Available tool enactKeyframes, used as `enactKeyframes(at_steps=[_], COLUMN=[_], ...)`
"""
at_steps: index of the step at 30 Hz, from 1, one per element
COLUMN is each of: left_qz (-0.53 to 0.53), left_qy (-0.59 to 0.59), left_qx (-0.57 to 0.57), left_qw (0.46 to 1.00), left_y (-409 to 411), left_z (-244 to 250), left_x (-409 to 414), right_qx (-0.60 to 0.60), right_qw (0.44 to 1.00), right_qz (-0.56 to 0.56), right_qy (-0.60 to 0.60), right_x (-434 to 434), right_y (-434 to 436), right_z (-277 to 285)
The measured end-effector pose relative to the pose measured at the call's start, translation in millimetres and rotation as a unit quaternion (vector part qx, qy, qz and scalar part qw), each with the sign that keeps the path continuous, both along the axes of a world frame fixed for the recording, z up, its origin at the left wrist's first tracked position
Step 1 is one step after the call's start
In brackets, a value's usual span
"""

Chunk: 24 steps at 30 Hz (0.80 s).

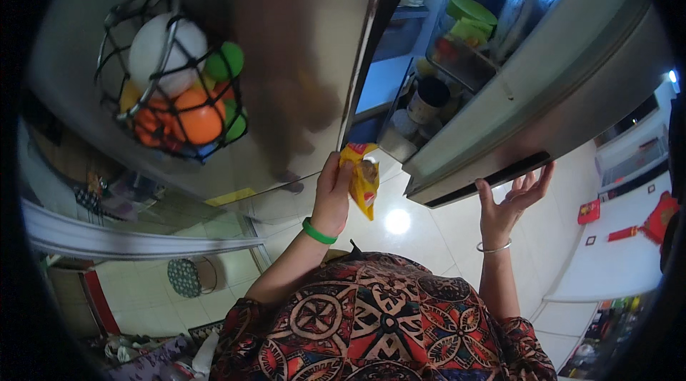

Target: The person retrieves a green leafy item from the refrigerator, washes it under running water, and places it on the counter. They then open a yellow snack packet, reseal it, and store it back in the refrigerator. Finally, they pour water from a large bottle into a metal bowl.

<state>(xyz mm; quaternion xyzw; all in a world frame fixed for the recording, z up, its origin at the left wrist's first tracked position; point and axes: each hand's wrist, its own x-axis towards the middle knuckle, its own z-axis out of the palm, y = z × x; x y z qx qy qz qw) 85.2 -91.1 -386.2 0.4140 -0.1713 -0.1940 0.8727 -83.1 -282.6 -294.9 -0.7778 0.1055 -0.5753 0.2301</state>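
Observation:
My left hand (pixel 333 190) grips a yellow plastic food packet (pixel 364 180) with red printing and a see-through patch. It is close to the edge of a refrigerator. At the right, my right hand (pixel 514 198) rests with its fingers spread at the dark handle strip (pixel 493 180) along the edge of the refrigerator door (pixel 536 113). That door stands ajar. Its inner shelves hold jars, among them one with a dark lid (pixel 431 92), and a tub with a green lid (pixel 471 10). Whether my right fingers press on the door is hard to tell.
A black net bag with a white ball (pixel 169 54) and orange and green balls (pixel 199 115) hangs before the glossy panel at left. A round patterned stool (pixel 184 277) stands at lower left. Red decorations (pixel 654 218) hang on the right wall.

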Motion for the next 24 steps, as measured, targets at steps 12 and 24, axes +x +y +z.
enactKeyframes(at_steps=[12, 24], left_qz=[0.238, 0.127], left_qy=[-0.272, 0.022], left_qx=[0.031, -0.13], left_qw=[0.932, 0.983], left_y=[-121.2, -173.8], left_z=[62.3, 103.7], left_x=[70.9, 153.8], right_qx=[0.06, 0.139], right_qw=[0.992, 0.988], right_qz=[-0.098, 0.006], right_qy=[0.05, 0.061], right_x=[-13.5, -46.7], right_y=[-7.8, -40.1], right_z=[-3.3, -7.4])
